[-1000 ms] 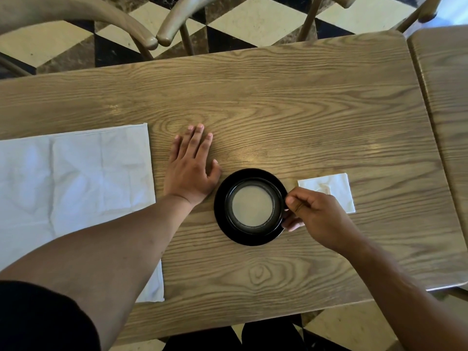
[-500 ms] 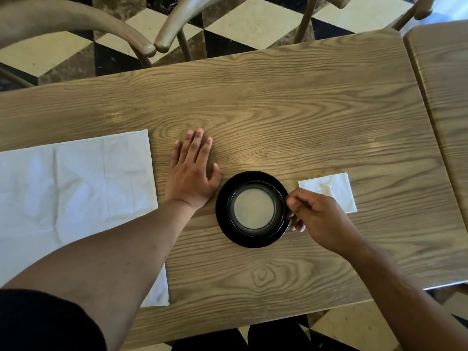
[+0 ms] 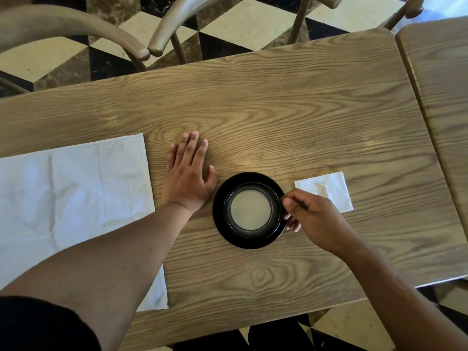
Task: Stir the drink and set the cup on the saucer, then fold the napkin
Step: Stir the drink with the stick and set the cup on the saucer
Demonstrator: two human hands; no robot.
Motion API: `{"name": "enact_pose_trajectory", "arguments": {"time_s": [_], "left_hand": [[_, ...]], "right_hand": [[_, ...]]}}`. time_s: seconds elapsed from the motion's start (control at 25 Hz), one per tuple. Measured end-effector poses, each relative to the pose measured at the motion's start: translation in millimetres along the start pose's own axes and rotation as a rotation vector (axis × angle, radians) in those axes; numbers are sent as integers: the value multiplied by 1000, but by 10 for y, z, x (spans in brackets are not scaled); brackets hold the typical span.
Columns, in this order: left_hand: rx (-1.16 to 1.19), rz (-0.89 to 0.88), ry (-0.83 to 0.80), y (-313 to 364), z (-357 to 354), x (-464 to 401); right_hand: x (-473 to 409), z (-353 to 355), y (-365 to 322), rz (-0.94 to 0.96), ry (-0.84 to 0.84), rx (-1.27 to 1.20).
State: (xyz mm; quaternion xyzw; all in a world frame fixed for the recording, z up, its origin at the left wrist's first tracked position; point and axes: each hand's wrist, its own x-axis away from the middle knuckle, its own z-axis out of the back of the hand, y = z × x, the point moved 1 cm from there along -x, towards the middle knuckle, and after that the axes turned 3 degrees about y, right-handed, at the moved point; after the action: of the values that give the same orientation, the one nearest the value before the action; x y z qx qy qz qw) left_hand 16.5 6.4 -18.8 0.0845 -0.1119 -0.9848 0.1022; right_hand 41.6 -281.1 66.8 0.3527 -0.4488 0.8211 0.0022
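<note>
A black cup (image 3: 276, 211) of pale milky drink stands on a black saucer (image 3: 222, 229) in the middle of the wooden table. My right hand (image 3: 314, 216) pinches the cup's handle at the cup's right side; the handle itself is hidden by my fingers. My left hand (image 3: 188, 173) lies flat on the table just left of the saucer, fingers straight. A large white napkin (image 3: 73, 193) is spread open at the left, partly under my left forearm.
A small white folded paper (image 3: 334, 190) with an empty sachet on it lies right of the cup. The wooden table (image 3: 291, 110) adjoins a second table (image 3: 440, 79) at the right. Chair backs (image 3: 101, 29) stand beyond the far edge.
Both hands, the cup and the saucer stay as they were. Only the camera view has shifted slightly.
</note>
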Motion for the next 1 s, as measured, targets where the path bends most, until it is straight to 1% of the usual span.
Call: {"name": "enact_pose_trajectory", "arguments": {"time_s": [0.36, 0.56, 0.64, 0.76, 0.88, 1.0], "left_hand": [[7, 0, 5, -1, -9, 5], [3, 3, -17, 12, 10, 5], [-5, 10, -55, 21, 34, 1], [-51, 28, -169, 60, 81, -3], [-89, 41, -274, 65, 120, -16], [-64, 59, -336, 63, 175, 52]], "right_hand": [[32, 2, 22, -2, 31, -43], [104, 40, 121, 9, 149, -72], [137, 18, 225, 21, 218, -35], [245, -69, 341, 14, 268, 30], [379, -197, 400, 59, 262, 89], [485, -306, 498, 101, 234, 146]]}}
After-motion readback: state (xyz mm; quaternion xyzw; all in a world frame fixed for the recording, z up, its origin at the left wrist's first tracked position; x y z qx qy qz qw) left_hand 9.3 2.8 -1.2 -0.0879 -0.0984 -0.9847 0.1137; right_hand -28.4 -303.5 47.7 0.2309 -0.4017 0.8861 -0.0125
